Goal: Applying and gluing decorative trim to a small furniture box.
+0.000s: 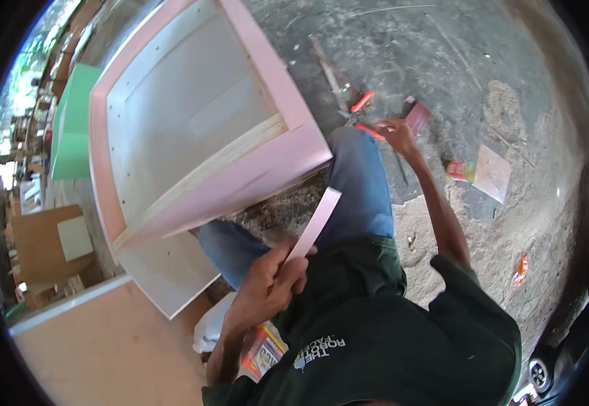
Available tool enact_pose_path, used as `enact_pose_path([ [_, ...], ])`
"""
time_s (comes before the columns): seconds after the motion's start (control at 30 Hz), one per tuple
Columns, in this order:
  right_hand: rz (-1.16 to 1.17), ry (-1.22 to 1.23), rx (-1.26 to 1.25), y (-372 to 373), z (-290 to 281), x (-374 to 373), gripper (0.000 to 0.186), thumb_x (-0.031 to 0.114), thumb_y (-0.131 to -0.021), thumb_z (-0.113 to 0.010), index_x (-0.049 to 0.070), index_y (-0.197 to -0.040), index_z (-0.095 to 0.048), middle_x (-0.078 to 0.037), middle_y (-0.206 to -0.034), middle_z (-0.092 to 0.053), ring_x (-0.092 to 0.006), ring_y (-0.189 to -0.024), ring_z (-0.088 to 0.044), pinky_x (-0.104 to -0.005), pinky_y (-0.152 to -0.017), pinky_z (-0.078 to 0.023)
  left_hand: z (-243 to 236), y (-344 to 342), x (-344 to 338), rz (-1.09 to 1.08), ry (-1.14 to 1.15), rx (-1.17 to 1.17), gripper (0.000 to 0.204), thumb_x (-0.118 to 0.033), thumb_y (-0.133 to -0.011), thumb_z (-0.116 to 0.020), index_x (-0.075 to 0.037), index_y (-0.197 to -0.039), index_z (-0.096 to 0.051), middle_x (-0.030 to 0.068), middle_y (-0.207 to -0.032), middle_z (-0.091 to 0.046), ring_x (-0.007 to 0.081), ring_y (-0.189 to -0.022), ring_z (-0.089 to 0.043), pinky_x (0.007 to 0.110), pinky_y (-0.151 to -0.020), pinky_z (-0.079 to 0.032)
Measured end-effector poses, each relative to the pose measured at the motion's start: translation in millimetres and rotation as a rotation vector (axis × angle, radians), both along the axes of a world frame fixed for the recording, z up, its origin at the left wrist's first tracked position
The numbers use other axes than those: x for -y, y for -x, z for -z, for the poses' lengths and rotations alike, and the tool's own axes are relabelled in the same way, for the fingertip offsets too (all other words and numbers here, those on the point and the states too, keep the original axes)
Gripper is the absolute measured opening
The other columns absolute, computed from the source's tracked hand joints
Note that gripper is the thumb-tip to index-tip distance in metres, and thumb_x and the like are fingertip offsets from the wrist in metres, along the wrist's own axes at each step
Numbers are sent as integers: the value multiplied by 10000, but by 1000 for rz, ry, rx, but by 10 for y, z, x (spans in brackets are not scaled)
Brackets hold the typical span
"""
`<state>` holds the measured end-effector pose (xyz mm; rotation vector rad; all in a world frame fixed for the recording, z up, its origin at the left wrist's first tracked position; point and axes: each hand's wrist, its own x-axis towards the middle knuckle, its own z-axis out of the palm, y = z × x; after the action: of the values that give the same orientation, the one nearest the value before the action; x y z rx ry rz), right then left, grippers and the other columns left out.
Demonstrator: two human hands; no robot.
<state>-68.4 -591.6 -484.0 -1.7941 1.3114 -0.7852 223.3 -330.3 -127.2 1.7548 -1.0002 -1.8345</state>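
My left hand (272, 284) is closed around a narrow pale-pink strip (316, 222), which points up and away from my lap. At the far side of my knee, my right hand (397, 135) reaches down to red-handled pliers (362, 102), its fingers closed at the end of the nearer handle. The jaws are partly hidden by my knee. Left of my legs, a large open box-like cabinet (256, 167) with pink edges and a whitish inside lies tilted. A bare wood strip runs along its near inner edge.
Beyond the pliers lie a long thin tool (326, 68) and a dark red block (417, 118). To the right are a red-yellow container (459, 171), a flat pale piece (492, 174) and an orange wrapper (520, 270). A brown board (105, 345) fills the lower left; a green panel (75, 128) stands behind the cabinet.
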Motion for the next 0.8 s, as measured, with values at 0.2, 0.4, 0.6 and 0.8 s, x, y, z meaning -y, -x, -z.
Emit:
enact_pose_path([
  [0.2,25,388,-490,-429,927,126,278,336,-970,-617,103,-1107,-684,-197,-993,-741,-450,-909,-705,-534,-761,-545,47,0,110,-123,20,-37,221,-201,-1104,-472,-31,-1174,-594,-3,-652,-525,51,-521,-481,220,-493,-393],
  [0.4,196,-2,-516,-406,435,276,300,376,-990,-563,110,-1106,-641,-214,-999,-729,-483,-898,-686,-550,-754,-535,215,-113,278,-76,86,3,230,-194,-1092,-481,-13,-1080,-622,9,-656,-530,60,-558,-483,242,-516,-394],
  [0.6,-63,-270,-224,423,-1913,-322,326,333,-925,-762,75,-734,-705,-26,-598,-608,-98,-517,-494,-302,-497,-344,368,-240,275,-51,233,126,235,-176,-1066,-525,25,-1014,-635,15,-653,-505,79,-601,-443,270,-556,-377],
  [0.8,-394,-736,-17,341,-1943,-1249,292,318,-1008,-688,51,-1127,-696,-63,-1005,-743,-128,-869,-663,-301,-767,-515,497,-319,324,-40,276,135,245,-184,-1039,-576,40,-1077,-666,23,-661,-502,91,-614,-424,284,-569,-378],
])
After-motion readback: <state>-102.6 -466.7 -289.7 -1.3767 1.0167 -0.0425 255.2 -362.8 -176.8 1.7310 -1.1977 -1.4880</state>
